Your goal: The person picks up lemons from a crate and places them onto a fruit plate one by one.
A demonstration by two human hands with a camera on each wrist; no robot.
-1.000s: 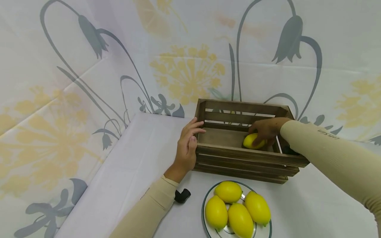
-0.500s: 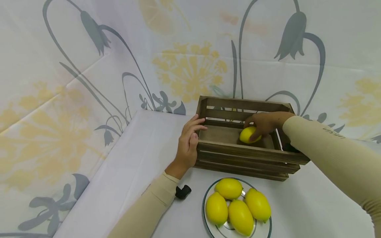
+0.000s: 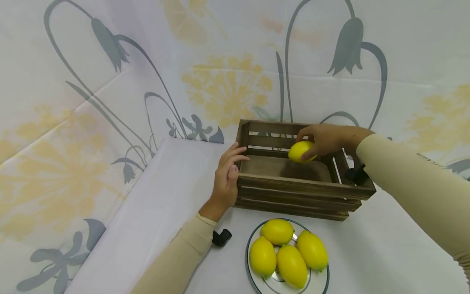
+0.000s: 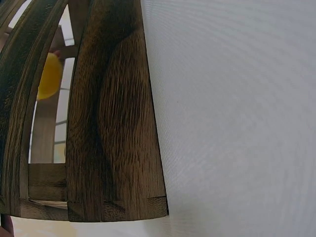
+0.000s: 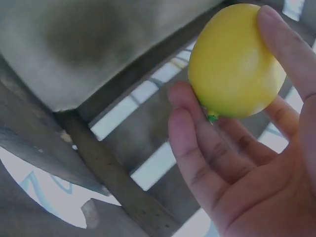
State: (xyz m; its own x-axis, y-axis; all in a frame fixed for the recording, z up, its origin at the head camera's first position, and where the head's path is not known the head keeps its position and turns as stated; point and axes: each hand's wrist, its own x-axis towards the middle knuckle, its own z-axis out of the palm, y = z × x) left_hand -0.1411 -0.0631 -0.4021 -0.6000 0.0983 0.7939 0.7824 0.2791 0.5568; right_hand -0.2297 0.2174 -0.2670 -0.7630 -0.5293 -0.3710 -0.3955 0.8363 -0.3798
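A yellow lemon [image 3: 302, 151] is held by my right hand [image 3: 327, 140], between thumb and fingers. It hangs above the floor of the brown slatted wooden crate [image 3: 293, 181], with a shadow beneath it. In the right wrist view, the thumb presses one side of the lemon [image 5: 234, 59], and its green tip shows beside the fingertips. My left hand [image 3: 225, 181] rests against the crate's left end, its fairly straight fingers reaching over the rim. From the left wrist view, the crate's slats [image 4: 123, 113] fill the left side, and the lemon [image 4: 50, 76] shows through a gap.
In front of the crate stands a glass plate [image 3: 248, 261] bearing several lemons [image 3: 291, 266]. A black piece [image 3: 222, 237] sits beside the left wrist. White cloth [image 3: 180, 175] covers the table, and a flower-printed sheet [image 3: 147, 61] hangs behind and to the left.
My right hand has lifted the lemon off the crate's floor and shifted it slightly left and back. The left hand stays on the crate's left end.
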